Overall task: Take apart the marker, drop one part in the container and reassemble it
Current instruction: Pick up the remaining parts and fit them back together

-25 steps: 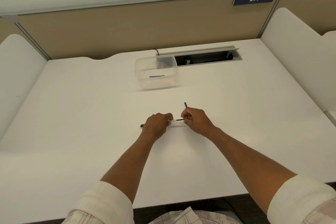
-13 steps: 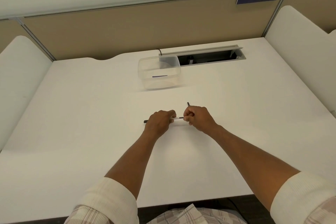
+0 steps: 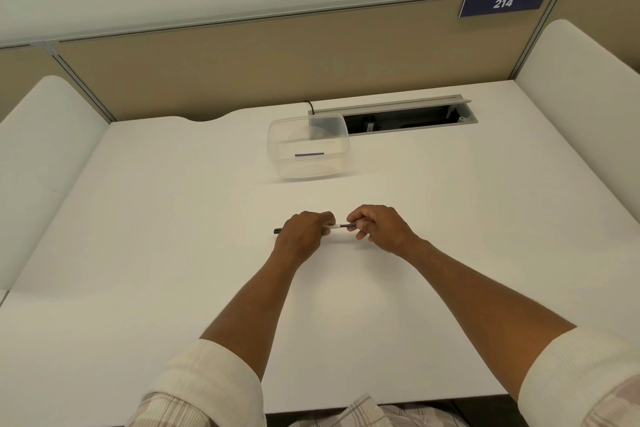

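Observation:
A thin dark marker (image 3: 341, 226) with a short white band lies level between my two hands, just above the white desk (image 3: 173, 253). My left hand (image 3: 304, 236) is closed around its left half, and the dark end (image 3: 278, 230) sticks out past my knuckles. My right hand (image 3: 379, 227) pinches the marker's right end. A clear plastic container (image 3: 308, 149) stands farther back on the desk, with a dark blue strip (image 3: 309, 154) showing in it.
An open cable tray (image 3: 408, 118) is set into the desk right behind the container. Tan partition panels close the back, and white side dividers (image 3: 585, 107) flank the desk. A blue sign reads 214 (image 3: 503, 3).
The dark piece that stuck up behind my right hand's knuckles is no longer visible. My right hand's fingers have shifted on the marker's right end. Both hands stay in the same spot.

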A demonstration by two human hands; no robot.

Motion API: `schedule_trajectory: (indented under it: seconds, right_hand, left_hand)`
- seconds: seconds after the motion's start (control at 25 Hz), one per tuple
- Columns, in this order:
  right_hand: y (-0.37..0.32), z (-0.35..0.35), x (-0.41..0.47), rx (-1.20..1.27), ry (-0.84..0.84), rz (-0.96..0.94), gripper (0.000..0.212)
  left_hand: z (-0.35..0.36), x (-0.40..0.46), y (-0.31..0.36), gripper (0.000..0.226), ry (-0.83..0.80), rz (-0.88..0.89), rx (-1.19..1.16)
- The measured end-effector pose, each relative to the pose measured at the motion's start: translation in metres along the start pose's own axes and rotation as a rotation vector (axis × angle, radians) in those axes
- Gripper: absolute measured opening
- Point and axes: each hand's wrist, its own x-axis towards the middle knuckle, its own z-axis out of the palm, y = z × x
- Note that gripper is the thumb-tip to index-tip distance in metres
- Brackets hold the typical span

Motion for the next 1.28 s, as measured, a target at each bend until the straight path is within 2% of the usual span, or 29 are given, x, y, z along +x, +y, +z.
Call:
schedule_trajectory:
  seconds: [0.28,0.44,0.76,0.96,1.28]
  right_hand:
    - [0.003,-0.006,0.016,-0.024,0.045,-0.015,0.017]
    - [0.011,-0.012,0.025,-0.007,0.158,0.006,0.02]
    - [0.025,-0.03,0.04,-0.085,0.356,0.239,0.018]
    - [0.031,-0.029,0.045,-0.153,0.308,0.279,0.014]
    - [0.034,-0.012,0.043,-0.399,0.177,0.114,0.027]
  left_hand:
    - [0.004,0.015,0.0,0.013,0.025,0.004,0.002]
    - [0.005,0.022,-0.006,0.01,0.05,-0.019,-0.007]
    - [0.0,0.034,-0.016,0.011,0.142,-0.033,0.014]
    - [0.002,0.04,-0.02,0.013,0.136,-0.047,0.019]
    - [0.004,0.042,-0.026,0.014,0.077,-0.061,0.045]
